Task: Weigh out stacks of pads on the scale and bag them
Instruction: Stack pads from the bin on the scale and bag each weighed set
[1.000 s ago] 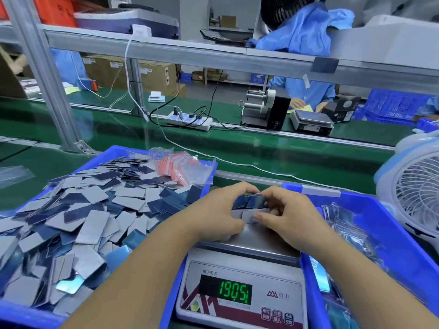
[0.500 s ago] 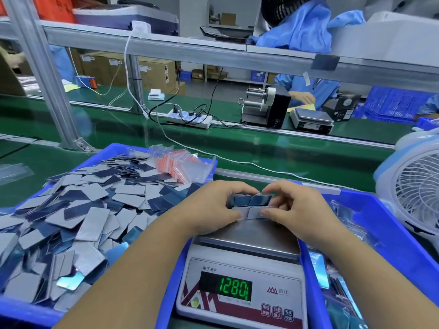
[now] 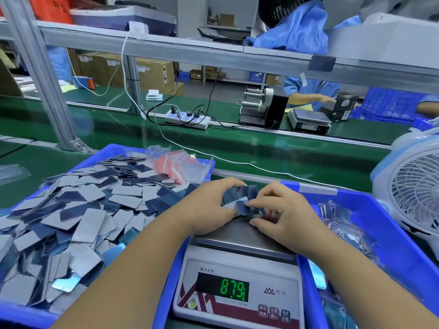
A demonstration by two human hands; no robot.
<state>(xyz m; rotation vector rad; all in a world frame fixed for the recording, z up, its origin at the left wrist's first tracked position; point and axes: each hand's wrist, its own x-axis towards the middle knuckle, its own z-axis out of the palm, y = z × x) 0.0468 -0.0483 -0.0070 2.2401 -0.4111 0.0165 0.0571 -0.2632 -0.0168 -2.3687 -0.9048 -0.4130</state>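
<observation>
A white digital scale [image 3: 240, 286] stands in front of me, its green display reading 87.9. Over the far edge of its steel pan, my left hand [image 3: 209, 205] and my right hand [image 3: 280, 212] both grip a small stack of blue and grey pads [image 3: 247, 200], fanned and tilted between the fingers. To the left, a blue tray [image 3: 166, 276] holds a big loose heap of grey and dark blue pads [image 3: 71, 217]. A bundle of small clear zip bags with red strips [image 3: 175, 166] lies at the tray's far corner.
A second blue tray [image 3: 392, 238] on the right holds filled clear bags [image 3: 342, 222]. A white and blue desk fan [image 3: 413, 191] stands at the far right. Beyond lie a green conveyor belt [image 3: 261, 150], a power strip [image 3: 187, 118] with cables, and another worker's bench.
The stack was pressed square on the pan; now my hands hold it fanned and tilted. The scale reading has fallen from 190.5 through 128.0 to 87.9.
</observation>
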